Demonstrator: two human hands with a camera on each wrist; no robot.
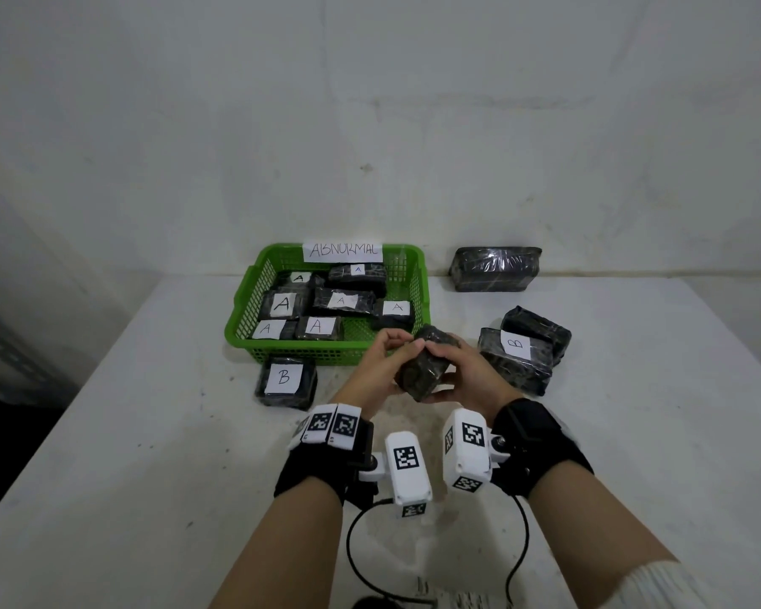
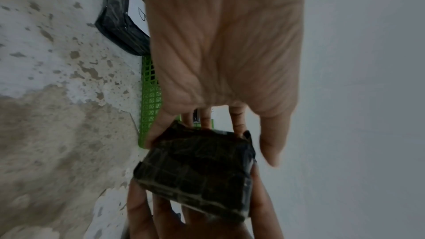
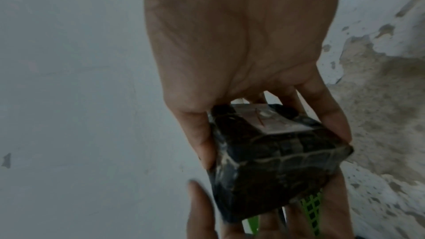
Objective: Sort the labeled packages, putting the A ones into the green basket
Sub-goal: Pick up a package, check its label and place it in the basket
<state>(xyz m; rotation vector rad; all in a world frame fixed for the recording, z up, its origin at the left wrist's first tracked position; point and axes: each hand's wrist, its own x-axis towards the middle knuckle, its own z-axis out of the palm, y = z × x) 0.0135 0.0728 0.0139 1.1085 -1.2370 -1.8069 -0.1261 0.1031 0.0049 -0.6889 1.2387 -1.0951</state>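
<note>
Black package (image 1: 422, 364) gripped by left hand (image 1: 376, 367) and right hand (image 1: 466, 371), label half hidden, letter unreadable.

the basket (image 1: 242, 320) is bright green with a grid-mesh wall, and a white paper sign (image 1: 342, 249) with dark handwriting sits on its far rim. the packages in it (image 1: 343, 301) are black under glossy clear wrap, each with a white label lettered a. the held package (image 1: 422, 367) is black, crossed by faint pale lines, with a white label (image 3: 264, 119) on one face. the b package (image 1: 285, 382) is black with a white label. the table (image 1: 150, 432) is white, blotched brownish-grey. the wrist bands (image 1: 532, 446) are black, with white blocks (image 1: 407, 468) carrying black-and-white square codes.
</note>
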